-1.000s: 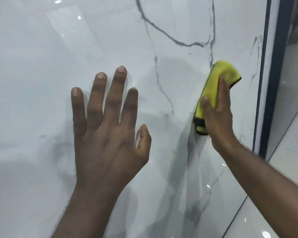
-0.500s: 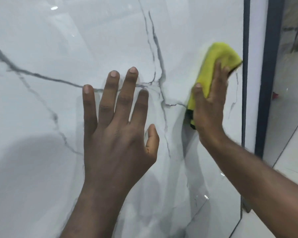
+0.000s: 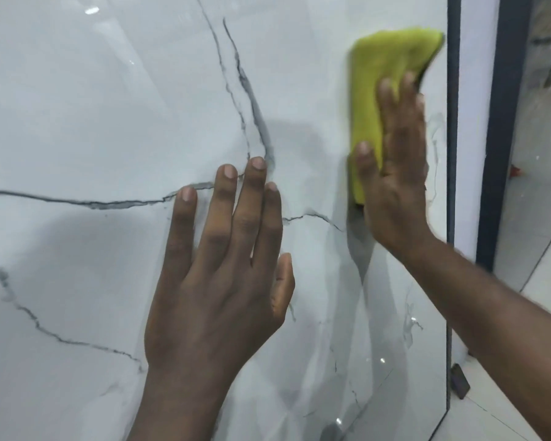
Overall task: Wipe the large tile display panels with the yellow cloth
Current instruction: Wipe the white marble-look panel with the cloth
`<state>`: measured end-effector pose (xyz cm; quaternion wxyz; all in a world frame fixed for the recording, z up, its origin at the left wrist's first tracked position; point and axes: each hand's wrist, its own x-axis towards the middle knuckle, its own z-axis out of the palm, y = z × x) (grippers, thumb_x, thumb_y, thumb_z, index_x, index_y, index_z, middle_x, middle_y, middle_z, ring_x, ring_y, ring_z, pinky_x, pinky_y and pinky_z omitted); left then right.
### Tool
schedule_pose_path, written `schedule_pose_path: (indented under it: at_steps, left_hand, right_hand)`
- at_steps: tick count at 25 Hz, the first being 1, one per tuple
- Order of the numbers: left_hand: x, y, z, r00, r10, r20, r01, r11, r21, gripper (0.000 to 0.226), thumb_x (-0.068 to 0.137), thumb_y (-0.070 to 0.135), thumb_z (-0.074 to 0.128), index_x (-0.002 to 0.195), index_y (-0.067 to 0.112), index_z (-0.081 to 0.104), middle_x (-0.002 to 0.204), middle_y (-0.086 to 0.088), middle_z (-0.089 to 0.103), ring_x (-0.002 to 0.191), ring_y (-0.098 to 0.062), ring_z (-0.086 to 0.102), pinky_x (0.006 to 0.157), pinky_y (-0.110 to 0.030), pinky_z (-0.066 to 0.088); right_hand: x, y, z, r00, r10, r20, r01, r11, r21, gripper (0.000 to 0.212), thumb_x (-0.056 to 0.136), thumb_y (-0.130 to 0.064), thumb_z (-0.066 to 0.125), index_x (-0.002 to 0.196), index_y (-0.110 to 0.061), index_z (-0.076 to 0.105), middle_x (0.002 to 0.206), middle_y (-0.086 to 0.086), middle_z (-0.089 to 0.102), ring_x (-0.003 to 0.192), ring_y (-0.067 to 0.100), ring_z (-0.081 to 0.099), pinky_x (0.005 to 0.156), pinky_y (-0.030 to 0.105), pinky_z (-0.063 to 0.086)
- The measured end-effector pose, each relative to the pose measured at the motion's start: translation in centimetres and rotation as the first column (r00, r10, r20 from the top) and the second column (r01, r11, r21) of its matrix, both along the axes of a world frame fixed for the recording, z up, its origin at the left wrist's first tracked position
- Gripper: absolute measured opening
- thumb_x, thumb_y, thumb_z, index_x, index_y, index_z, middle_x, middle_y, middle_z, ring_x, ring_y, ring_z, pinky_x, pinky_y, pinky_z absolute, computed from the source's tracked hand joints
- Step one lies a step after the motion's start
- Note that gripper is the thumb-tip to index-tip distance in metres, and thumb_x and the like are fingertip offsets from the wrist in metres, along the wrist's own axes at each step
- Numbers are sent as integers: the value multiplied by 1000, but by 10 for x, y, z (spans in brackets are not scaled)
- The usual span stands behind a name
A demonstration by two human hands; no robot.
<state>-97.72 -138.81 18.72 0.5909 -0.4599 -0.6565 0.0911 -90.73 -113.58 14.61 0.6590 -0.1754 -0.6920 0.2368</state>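
A large glossy white tile panel (image 3: 93,106) with dark grey veins fills most of the view. My left hand (image 3: 223,275) lies flat on it at the centre, fingers straight and slightly spread. My right hand (image 3: 395,173) presses the folded yellow cloth (image 3: 372,78) flat against the panel near its right edge, fingers straight over the cloth and thumb at its lower left side. The cloth's upper half sticks out above my fingertips.
A dark blue frame strip (image 3: 453,122) borders the panel on the right, with a thicker dark post (image 3: 500,138) beyond it. Pale floor tiles (image 3: 541,202) lie further right. A small dark bracket (image 3: 460,385) sits at the panel's lower right.
My right hand has slid the yellow cloth upward along the panel's right side. My left hand stays flat on the tile, and the view has shifted up the veins.
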Motion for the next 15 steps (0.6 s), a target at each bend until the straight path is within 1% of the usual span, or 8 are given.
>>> schedule_pose_path:
  at_steps: [1, 3, 4, 6, 7, 10, 12, 15]
  left_hand:
    - [-1, -1, -1, 1000, 5, -7, -5, 1000, -6, 72, 110, 42, 49, 167, 0, 36, 177, -19, 28, 162, -37, 25, 131, -62, 22]
    - [-3, -1, 0, 1000, 10, -16, -10, 1000, -10, 72, 111, 42, 49, 168, 1, 35, 177, -19, 28, 163, -37, 25, 131, -62, 22]
    - [-2, -1, 0, 1000, 9, -10, -10, 1000, -10, 72, 111, 42, 48, 168, 1, 34, 177, -19, 28, 163, -37, 25, 132, -61, 22]
    - [0, -2, -1, 1000, 12, 0, -12, 1000, 1, 72, 111, 42, 48, 168, 0, 34, 177, -19, 27, 163, -37, 23, 132, -61, 21]
    - [0, -2, -1, 1000, 11, -2, -11, 1000, -1, 72, 111, 42, 49, 168, 0, 35, 177, -19, 28, 163, -37, 23, 132, -61, 21]
    - [-3, -2, -1, 1000, -1, 10, 1, 1000, -18, 71, 111, 41, 50, 167, 0, 36, 177, -20, 29, 163, -38, 23, 133, -61, 20]
    - [-3, -2, -2, 999, -20, 34, 21, 1000, -14, 70, 111, 41, 50, 167, 1, 36, 177, -19, 28, 163, -37, 22, 133, -61, 17]
    - [-2, -3, -2, 999, -19, 34, 20, 1000, -10, 69, 111, 40, 51, 166, 2, 38, 177, -19, 29, 164, -37, 21, 134, -60, 16]
  right_hand:
    - [2, 1, -5, 998, -3, 59, -8, 984, 178, 57, 113, -27, 48, 166, -14, 31, 176, 7, 12, 165, 28, 6, 132, 44, 7]
    - [-1, 22, -29, 999, -38, 20, 35, 990, 135, 57, 112, -30, 49, 165, -16, 33, 174, 3, 16, 164, 26, 12, 133, 48, 13]
    - [-4, 38, -41, 997, -48, -64, 41, 994, -105, 59, 112, -38, 47, 166, -23, 32, 176, -1, 17, 164, 22, 16, 132, 50, 16]
    - [2, 45, -48, 973, -83, -214, -79, 751, -655, 72, 99, -61, 40, 167, -43, 23, 177, -11, 15, 162, 17, 19, 130, 52, 22]
    - [5, 38, -50, 973, -55, -225, -135, 655, -743, 76, 94, -66, 38, 166, -49, 19, 177, -14, 12, 162, 16, 17, 130, 52, 21]
    - [14, 11, -59, 990, 116, -74, -135, 921, -366, 61, 113, -43, 43, 169, -38, 18, 176, -16, 5, 165, 12, 5, 134, 44, 11]
    - [17, 18, -77, 992, 124, 10, -121, 978, -169, 58, 116, -28, 46, 169, -27, 22, 176, -11, 6, 166, 18, 5, 134, 47, 9]
    - [19, 42, -115, 997, -3, -78, -49, 756, -653, 70, 100, -65, 40, 165, -51, 17, 178, -13, 7, 163, 17, 15, 131, 53, 20]
